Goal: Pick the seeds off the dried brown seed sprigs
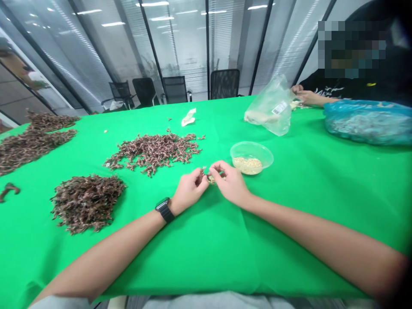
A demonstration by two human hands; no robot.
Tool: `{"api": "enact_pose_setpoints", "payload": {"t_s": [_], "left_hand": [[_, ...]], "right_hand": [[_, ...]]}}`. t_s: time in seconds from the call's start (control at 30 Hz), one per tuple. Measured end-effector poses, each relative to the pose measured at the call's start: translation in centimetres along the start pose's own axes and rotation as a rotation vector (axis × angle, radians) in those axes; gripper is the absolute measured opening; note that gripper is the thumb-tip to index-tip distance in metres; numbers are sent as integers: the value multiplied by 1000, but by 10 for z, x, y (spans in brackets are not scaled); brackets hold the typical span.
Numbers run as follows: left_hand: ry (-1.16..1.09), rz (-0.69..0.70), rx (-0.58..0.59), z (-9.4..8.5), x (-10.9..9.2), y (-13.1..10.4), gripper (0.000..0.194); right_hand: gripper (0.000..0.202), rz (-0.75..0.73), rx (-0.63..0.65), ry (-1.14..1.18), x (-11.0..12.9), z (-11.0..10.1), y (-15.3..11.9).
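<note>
My left hand [192, 187], with a black watch on its wrist, is closed, fingertips pinched on something too small to make out. Close beside it, my right hand [230, 182] is closed too, thumb and index finger pinched together. Between and under the hands lies a small heap of yellowish bits [211, 180] on the green cloth. A clear round bowl [251, 157] with pale grains in it stands just beyond my right hand. Past my left hand spreads a loose pile of brown dried pieces [156, 150]; a denser brown pile [87, 202] sits nearer, at the left.
More brown pieces [32, 141] lie at the far left. Beyond the bowl are a clear plastic bag [272, 107] and a crumpled wrapper [188, 117]. A blue bag [370, 122] lies at the right, near a person in black whose hands are over the table.
</note>
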State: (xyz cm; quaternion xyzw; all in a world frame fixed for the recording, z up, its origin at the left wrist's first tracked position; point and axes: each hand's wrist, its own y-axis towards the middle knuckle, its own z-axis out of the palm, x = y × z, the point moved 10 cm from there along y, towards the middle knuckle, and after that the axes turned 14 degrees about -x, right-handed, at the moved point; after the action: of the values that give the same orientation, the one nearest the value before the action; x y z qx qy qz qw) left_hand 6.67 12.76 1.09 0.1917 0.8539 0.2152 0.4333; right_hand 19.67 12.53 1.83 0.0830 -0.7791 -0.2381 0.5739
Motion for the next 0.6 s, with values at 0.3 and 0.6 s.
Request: {"api": "enact_pose_setpoints", "payload": {"t_s": [0.3,0.6], "left_hand": [[19,-3,10,1,1,1,29],[36,5,103,11,2,0,25]], "right_hand": [[13,-109,24,-80,14,-3,4],[10,-173,77,-133,19,2,3]]}}
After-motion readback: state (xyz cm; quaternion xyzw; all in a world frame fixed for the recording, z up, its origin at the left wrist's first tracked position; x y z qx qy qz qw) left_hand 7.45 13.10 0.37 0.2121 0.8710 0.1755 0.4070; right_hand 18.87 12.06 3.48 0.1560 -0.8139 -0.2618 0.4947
